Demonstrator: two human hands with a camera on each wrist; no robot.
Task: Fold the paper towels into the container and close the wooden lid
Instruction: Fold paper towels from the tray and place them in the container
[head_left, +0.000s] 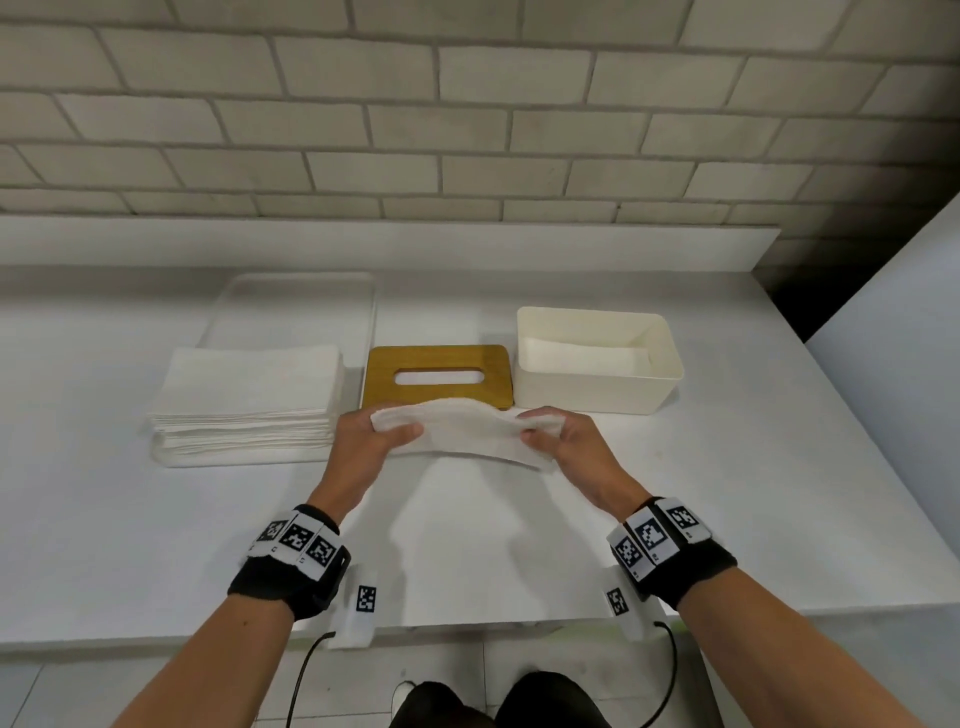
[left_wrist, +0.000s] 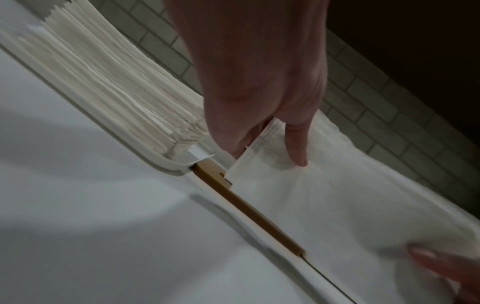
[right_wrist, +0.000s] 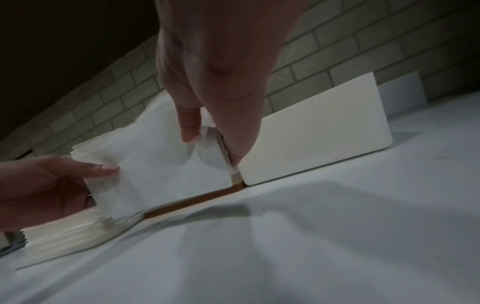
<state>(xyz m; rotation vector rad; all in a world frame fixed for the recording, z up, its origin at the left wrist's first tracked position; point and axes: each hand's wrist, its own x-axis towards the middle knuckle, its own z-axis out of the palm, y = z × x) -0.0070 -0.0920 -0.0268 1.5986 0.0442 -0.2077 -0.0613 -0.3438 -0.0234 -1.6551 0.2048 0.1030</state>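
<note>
The paper towel (head_left: 462, 430) being pinched between the left hand (head_left: 375, 435) and the right hand (head_left: 561, 435) is looking soft and matt, with a faint quilted texture. Just beyond the hands, the wooden lid (head_left: 439, 375) is showing a smooth, honey-brown satin finish. Past the right hand, the container (head_left: 597, 384) is looking like smooth cream plastic with a dull sheen. Left of the left hand, the stack of paper towels (head_left: 249, 400) is showing matt white, ragged layered edges. Under the hands, the tabletop (head_left: 156, 545) is appearing smooth, white and matt. The brick wall (head_left: 467, 104) behind is looking rough and grey.
</note>
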